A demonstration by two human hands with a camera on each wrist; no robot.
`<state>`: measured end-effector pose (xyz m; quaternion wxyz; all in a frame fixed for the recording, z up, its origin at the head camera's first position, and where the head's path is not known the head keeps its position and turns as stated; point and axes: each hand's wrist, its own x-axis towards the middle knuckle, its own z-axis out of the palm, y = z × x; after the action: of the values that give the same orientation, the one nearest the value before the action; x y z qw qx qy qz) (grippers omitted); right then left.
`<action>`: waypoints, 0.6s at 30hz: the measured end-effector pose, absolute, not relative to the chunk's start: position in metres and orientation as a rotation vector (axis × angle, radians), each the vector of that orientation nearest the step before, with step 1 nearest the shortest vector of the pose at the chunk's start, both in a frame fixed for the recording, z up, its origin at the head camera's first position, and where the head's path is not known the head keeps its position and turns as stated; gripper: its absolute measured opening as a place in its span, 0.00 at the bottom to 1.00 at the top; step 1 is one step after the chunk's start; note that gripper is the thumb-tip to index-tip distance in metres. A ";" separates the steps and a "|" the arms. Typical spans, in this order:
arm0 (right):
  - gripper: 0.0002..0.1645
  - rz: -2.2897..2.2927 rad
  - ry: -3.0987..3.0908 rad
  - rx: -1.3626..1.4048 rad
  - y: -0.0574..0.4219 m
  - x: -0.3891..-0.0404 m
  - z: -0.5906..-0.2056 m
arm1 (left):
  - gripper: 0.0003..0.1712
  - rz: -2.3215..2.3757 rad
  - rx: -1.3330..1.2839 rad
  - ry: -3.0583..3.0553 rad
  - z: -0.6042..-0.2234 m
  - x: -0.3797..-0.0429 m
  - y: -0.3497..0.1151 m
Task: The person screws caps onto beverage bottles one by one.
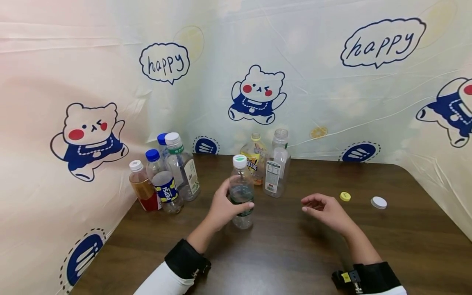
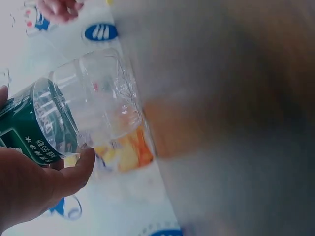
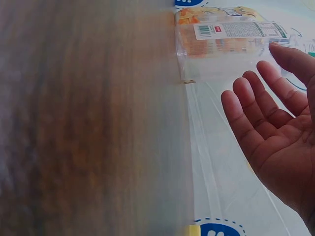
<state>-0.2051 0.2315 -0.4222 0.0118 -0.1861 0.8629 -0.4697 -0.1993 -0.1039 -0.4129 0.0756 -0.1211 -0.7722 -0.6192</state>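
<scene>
Printed backdrop [image 1: 313, 102]: spans the upper frame, creased at upper left. Bear prints [image 1: 96, 151]: one at left, one upper centre, one cut by the right edge. "Happy" speech bubbles [image 1: 383, 43]: upper left-centre and upper right. Brown wood-grain table [image 1: 287, 254]: lower frame.

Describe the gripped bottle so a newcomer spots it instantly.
Find the brown table, then the left hand near its middle. It grips a clear bottle with a dark green label. That one has a white cap on; the yellow-labelled bottle and the white-labelled bottle behind it are both uncapped.
</scene>
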 end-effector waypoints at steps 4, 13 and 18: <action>0.18 -1.452 2.696 -0.588 0.232 -0.205 -0.422 | 0.48 -1.810 -0.236 -2.330 -0.405 -0.210 -0.124; 0.18 -1.429 2.696 -0.599 0.230 -0.204 -0.422 | 0.49 -1.667 0.099 -2.355 -0.391 -0.242 -0.151; 0.17 -1.422 2.690 -0.607 0.229 -0.203 -0.422 | 0.49 -1.607 0.262 -2.345 -0.391 -0.260 -0.150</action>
<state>-0.2031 0.2290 -0.4224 0.0196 -0.1958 0.8668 -0.4582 -0.2596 -0.1499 -0.3914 0.1431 0.0908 -0.8130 -0.5570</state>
